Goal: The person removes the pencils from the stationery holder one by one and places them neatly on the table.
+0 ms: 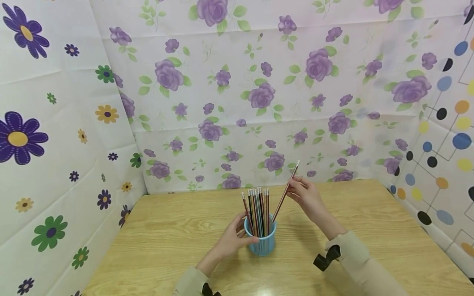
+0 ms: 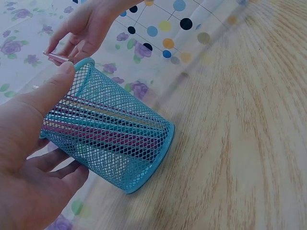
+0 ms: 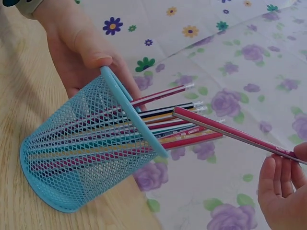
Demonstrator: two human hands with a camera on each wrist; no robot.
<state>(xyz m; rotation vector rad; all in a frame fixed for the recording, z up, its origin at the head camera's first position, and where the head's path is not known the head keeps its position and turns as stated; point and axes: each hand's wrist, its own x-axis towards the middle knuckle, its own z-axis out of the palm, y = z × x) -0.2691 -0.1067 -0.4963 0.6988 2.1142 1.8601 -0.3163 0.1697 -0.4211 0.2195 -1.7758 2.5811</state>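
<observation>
A light-blue wire-mesh pencil cup (image 1: 263, 247) stands upright on the table, holding several striped pencils (image 3: 163, 120) with white-tipped ends up. My left hand (image 1: 230, 240) grips the cup from its left side, the thumb at the rim in the left wrist view. To the right and higher, my right hand (image 1: 305, 198) pinches a red-and-silver pencil (image 3: 230, 131) near its upper part. That pencil slants, its white-tipped end up and its lower end by the cup's rim (image 3: 125, 103). In the right wrist view this lower end overlaps the other pencils; its exact depth is unclear.
The wood-grain table (image 1: 166, 234) extends around the cup. Behind it hangs a cloth with purple roses (image 1: 229, 102). A cloth with flowers (image 1: 66, 164) closes the left side, and one with coloured dots (image 1: 440, 181) the right. Black straps (image 1: 326, 258) sit at both sleeves.
</observation>
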